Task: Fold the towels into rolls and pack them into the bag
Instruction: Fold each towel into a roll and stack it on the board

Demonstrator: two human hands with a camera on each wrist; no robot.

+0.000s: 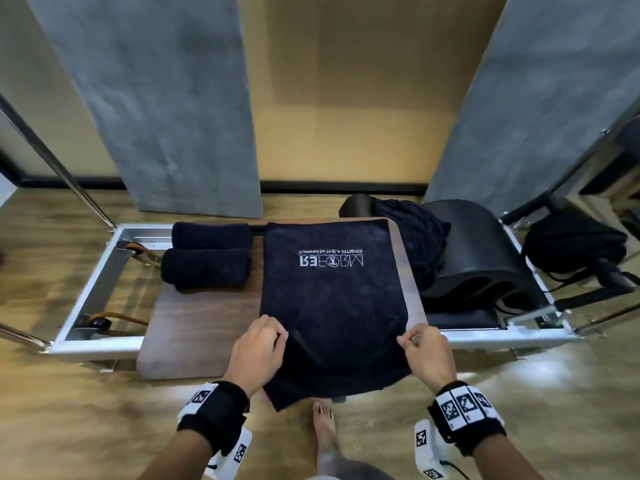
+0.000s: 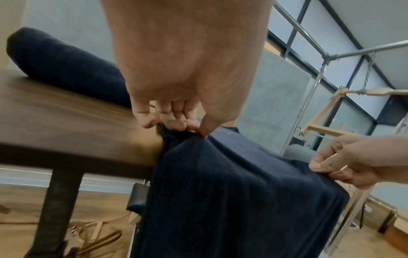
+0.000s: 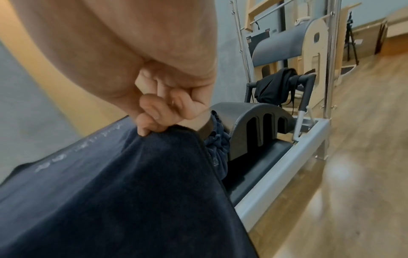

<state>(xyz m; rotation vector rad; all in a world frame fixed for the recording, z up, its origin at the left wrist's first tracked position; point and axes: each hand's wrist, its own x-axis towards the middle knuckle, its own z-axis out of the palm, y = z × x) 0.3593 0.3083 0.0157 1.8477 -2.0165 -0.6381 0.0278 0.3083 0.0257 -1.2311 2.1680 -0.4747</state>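
While both hands are pinching its side edges, the flat navy towel (image 1: 332, 289) is lying spread along the right part of the wooden desk (image 1: 194, 327), its near end hanging over the desk's front edge toward the person's bare foot (image 1: 323, 424). The left hand (image 1: 258, 351) is gripping the towel's left edge, thumb and curled fingertips (image 2: 176, 124) closing on the cloth just where it is bending over the desk's edge. The right hand (image 1: 424, 353) is holding the opposite edge at about the same height, its fingers (image 3: 152, 111) bunching the hem in a narrow pinch, seen in the right wrist view. The stretch of towel between the two hands is lifting slightly off the wood. White lettering (image 1: 330, 259) is showing on the far half of the towel, reading upside down from the head view, well beyond both hands.

Two rolled towels (image 1: 209, 258) of the same dark navy are lying side by side and touching at the far left of the desk, well apart from the left hand. A loose heap of dark cloth (image 1: 420, 237) is sitting just beyond the desk's far right corner, against a black arched barrel (image 1: 474, 251). A black bag (image 1: 571, 247) is hanging farther right, on the metal frame, well away from the right hand. The desk is resting on a silver reformer frame (image 1: 93, 282) over the wood-pattern floor (image 1: 69, 410).
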